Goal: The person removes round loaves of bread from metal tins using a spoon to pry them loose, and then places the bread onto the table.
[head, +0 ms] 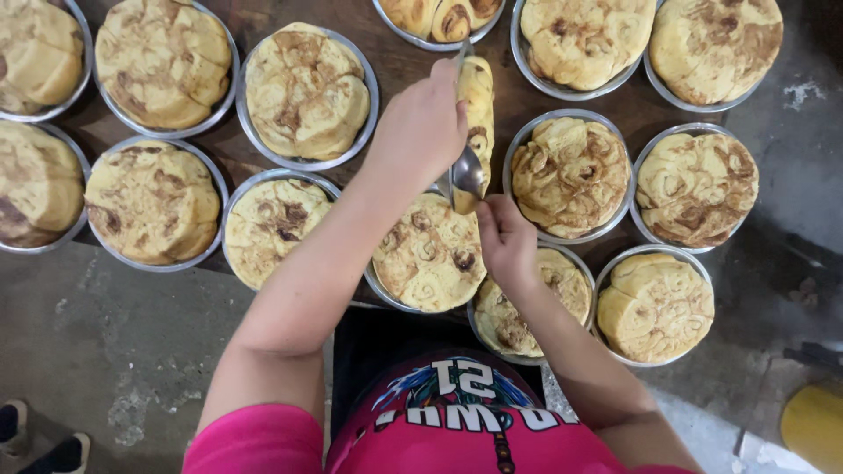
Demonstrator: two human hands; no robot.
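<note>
My left hand (423, 123) is closed around a metal spoon (468, 173), bowl pointing down. A long piece of cinnamon-swirl bun (479, 98) stands upright against the spoon, lifted above the pans. My right hand (507, 239) is just below, fingertips pinching the lower end of that piece by the spoon bowl. Under both hands sits a round metal pan of swirl buns (428, 259) on the dark wooden table (404, 66). Another pan (527, 307) lies partly under my right wrist.
Several round metal pans of baked swirl buns cover the table, such as one (307, 92) at the back, one (571, 174) to the right and one (274, 226) on the left. Grey concrete floor (114, 342) lies below. Dark shoes (35, 439) show at bottom left, a yellow object (815, 426) at bottom right.
</note>
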